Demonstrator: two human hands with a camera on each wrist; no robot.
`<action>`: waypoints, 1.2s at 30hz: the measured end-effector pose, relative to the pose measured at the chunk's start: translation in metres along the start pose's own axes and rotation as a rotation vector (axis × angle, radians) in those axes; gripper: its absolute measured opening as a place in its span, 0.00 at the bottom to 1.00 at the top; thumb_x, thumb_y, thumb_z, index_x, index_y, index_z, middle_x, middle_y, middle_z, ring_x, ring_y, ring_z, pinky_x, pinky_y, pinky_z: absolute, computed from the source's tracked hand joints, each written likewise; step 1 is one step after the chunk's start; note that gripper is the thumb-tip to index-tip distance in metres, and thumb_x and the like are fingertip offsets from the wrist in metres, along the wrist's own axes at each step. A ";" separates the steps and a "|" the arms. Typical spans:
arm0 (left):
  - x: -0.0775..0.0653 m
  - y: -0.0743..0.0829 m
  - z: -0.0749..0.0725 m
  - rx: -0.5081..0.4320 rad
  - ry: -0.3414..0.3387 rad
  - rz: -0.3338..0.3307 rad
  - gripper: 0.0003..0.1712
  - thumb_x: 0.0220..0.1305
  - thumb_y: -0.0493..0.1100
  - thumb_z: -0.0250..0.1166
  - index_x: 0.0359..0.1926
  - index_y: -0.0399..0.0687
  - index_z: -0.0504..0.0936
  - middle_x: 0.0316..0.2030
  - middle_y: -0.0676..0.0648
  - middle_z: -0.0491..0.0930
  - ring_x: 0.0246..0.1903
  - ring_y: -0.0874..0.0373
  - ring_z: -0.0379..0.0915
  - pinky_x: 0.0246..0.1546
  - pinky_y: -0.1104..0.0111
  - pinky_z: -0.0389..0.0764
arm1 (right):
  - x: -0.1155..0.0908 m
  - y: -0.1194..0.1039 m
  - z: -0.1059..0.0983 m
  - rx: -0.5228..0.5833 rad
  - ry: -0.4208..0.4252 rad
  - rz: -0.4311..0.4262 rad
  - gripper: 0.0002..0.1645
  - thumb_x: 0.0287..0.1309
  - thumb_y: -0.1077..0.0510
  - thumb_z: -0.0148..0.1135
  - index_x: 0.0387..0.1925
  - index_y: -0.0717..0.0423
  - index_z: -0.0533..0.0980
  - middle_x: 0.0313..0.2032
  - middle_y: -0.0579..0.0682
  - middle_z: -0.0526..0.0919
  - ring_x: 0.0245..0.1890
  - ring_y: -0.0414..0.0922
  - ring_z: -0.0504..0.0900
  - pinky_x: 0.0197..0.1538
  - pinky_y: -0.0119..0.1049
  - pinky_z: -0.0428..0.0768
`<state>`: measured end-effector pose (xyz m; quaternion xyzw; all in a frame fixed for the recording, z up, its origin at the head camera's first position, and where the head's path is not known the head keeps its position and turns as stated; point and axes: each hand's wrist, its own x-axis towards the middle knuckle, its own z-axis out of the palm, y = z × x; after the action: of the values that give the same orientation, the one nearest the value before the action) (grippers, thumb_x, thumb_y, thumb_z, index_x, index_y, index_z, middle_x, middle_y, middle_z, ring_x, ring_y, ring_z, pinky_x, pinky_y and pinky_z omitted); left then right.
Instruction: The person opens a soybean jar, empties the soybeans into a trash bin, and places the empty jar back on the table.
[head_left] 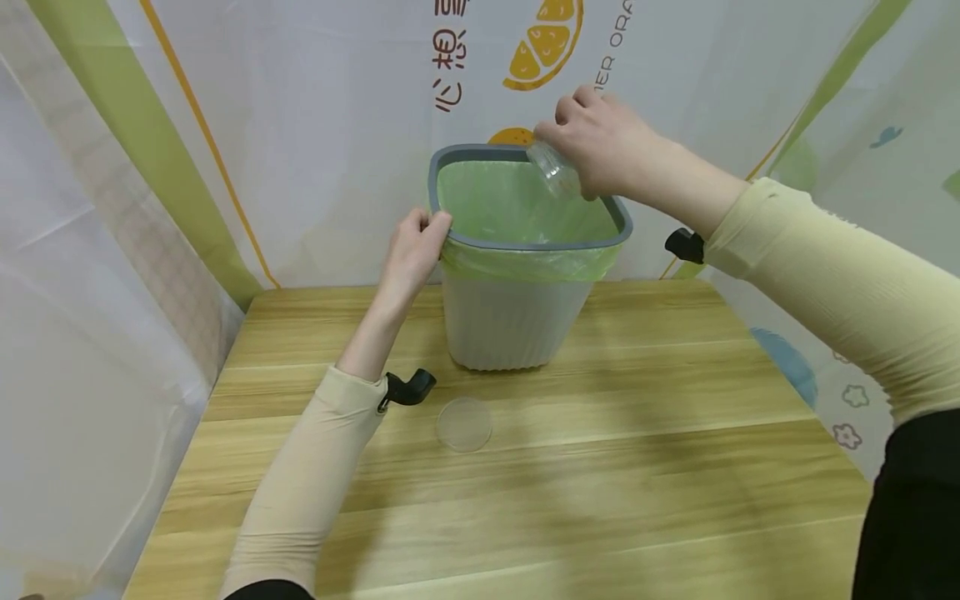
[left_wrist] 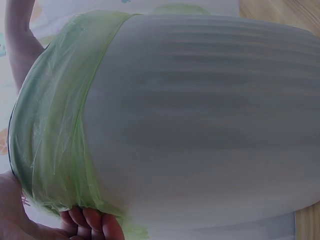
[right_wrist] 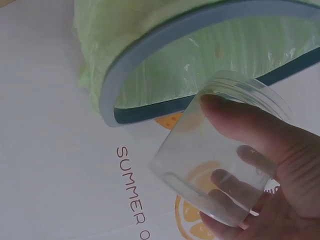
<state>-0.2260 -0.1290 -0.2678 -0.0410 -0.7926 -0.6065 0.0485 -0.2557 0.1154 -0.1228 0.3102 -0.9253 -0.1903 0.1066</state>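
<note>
A pale trash can (head_left: 517,325) with a grey rim ring and a green liner bag (head_left: 532,265) folded over its edge stands on the table. My left hand (head_left: 414,250) grips the rim at its near left corner, thumb on top; in the left wrist view its fingers (left_wrist: 92,220) curl under the bag's overhang. My right hand (head_left: 607,146) holds a clear plastic jar (right_wrist: 215,145) tilted over the can, its threaded mouth pointing into the opening. No lid is on the jar, and I see nothing inside it. A clear round lid (head_left: 464,424) lies flat before the can.
The wood-grain table (head_left: 637,500) spreads in front of the can. Behind it hangs a white curtain (head_left: 337,125) printed with oranges and lettering, with more printed sheeting on both sides. A black wrist mount (head_left: 411,387) juts from the left sleeve.
</note>
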 end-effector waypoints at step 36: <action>-0.001 0.001 0.000 0.013 -0.005 -0.031 0.13 0.69 0.55 0.49 0.34 0.52 0.63 0.32 0.49 0.63 0.33 0.54 0.60 0.36 0.64 0.64 | -0.017 0.003 0.027 -0.280 0.372 -0.245 0.32 0.56 0.77 0.62 0.61 0.55 0.73 0.60 0.66 0.74 0.64 0.64 0.69 0.66 0.65 0.70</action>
<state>-0.2250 -0.1291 -0.2668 -0.0299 -0.7972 -0.6019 0.0374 -0.2521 0.1355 -0.1475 0.4319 -0.8099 -0.2679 0.2929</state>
